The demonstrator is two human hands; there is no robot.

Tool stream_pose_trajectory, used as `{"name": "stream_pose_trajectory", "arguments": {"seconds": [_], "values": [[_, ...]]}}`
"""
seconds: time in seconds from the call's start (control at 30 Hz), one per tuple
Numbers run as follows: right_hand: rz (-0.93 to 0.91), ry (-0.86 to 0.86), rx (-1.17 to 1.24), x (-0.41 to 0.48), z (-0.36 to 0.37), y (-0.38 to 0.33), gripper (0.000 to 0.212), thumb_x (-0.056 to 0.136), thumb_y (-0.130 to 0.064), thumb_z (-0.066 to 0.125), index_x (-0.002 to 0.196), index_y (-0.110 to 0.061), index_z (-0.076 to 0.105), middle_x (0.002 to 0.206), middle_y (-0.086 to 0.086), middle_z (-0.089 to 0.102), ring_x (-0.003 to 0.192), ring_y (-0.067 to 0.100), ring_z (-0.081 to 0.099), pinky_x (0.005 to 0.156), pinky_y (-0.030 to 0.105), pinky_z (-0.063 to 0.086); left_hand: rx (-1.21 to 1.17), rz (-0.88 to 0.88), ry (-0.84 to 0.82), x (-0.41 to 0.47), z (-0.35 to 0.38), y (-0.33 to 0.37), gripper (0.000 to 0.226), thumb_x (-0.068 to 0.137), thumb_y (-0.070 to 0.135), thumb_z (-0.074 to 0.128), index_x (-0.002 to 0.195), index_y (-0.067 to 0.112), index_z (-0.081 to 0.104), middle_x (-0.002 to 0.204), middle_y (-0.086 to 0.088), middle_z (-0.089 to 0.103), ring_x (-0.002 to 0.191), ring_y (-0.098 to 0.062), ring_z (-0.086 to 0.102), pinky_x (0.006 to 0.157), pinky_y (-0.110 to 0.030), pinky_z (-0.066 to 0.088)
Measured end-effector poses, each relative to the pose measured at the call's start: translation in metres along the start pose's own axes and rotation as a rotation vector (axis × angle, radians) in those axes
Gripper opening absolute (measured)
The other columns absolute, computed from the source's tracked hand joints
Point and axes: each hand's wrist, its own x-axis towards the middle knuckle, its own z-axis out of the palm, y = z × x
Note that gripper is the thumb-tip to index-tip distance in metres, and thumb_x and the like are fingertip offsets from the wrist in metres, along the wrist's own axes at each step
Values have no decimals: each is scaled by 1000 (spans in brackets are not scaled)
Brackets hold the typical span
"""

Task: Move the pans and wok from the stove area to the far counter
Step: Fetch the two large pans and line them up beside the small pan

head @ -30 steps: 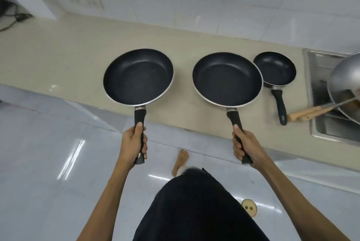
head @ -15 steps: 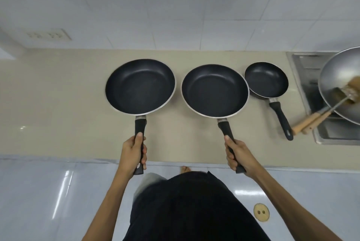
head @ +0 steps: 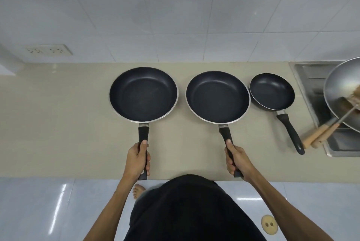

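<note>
Now left hand (head: 137, 159) grip wrapped round handle of left pan (head: 143, 94), right hand (head: 236, 160) grip likewise on middle pan (head: 217, 96). Both over tabletop (head: 58, 116), level, handles toward me for control. Small pan (head: 272, 91) rests beside; wok (head: 342, 92) at sink (head: 311, 77).

three pans (head: 217, 96) abreast, wok (head: 342, 92) right (in sink (head: 311, 77))
</note>
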Motion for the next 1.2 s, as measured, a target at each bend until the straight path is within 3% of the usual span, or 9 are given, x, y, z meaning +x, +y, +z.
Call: {"name": "stream_pose_trajectory", "arguments": {"seconds": [0.33, 0.83, 1.2], "values": [[-18, 55, -102, 22, 3, -4, 58, 96, -63, 45, 74, -9, 50, 52, 9, 51, 37, 22, 45, 40, 28, 44, -22, -36, -27, 33, 12, -10, 43, 107, 35, 41, 101, -6, 54, 49, 0, 54, 32, -17, 47, 31, -28, 45], [28, 74, -145, 26, -1, -12, 57, 98, -61, 44, 81, -7, 52, 55, 12, 55, 36, 25, 48, 39, 29, 44, 39, -52, -98, 43, 39, -17, 46, 108, 39, 36, 103, -4, 51, 52, -2, 57, 33, -20, 53, 33, -28, 46], [79, 69, -127, 26, -1, -19, 57, 96, -64, 47, 80, -9, 53, 51, 7, 56, 35, 23, 50, 37, 25, 43, 79, -129, -91, 47, 45, -18, 46, 108, 42, 34, 107, -2, 49, 65, -14, 59, 37, -22, 56, 35, -30, 48]]}}
